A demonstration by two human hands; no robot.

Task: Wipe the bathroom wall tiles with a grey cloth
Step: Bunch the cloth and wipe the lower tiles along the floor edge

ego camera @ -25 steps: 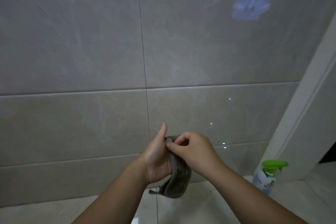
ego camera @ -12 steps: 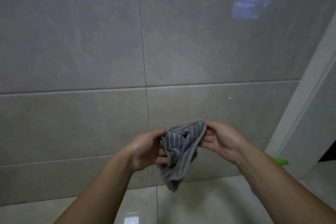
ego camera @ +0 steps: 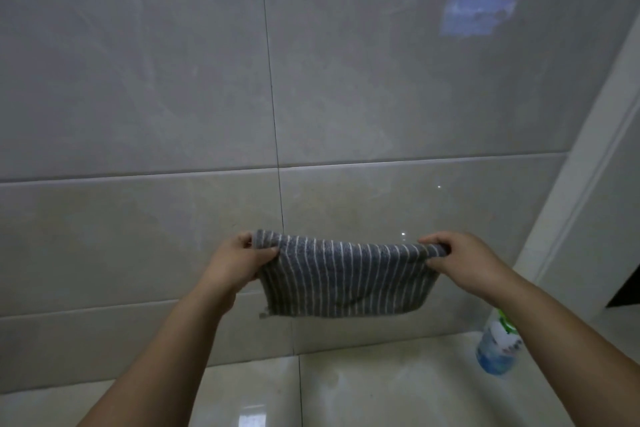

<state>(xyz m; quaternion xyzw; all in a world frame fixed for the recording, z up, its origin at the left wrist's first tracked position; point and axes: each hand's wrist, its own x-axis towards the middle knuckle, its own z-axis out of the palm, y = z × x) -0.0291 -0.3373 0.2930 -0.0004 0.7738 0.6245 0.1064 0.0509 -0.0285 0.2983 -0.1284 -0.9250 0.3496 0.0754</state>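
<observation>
A grey cloth [ego camera: 343, 279] with thin white stripes hangs spread flat in front of the lower wall tiles [ego camera: 138, 236]. My left hand [ego camera: 239, 262] pinches its upper left corner. My right hand [ego camera: 464, 262] pinches its upper right corner. The cloth's top edge is stretched between them and its lower edge hangs free, a little away from the wall. The wall is covered in large glossy beige tiles [ego camera: 398, 80] with dark grout lines.
A spray bottle [ego camera: 497, 345] with a green top stands on the glossy floor [ego camera: 381, 388] at the lower right, partly behind my right forearm. A white door frame [ego camera: 595, 156] rises on the right. A bluish reflection [ego camera: 478, 14] shows on the upper tile.
The cloth was bunched between both hands near the middle. My hands have moved apart, left and right, and the cloth is now pulled open flat.
</observation>
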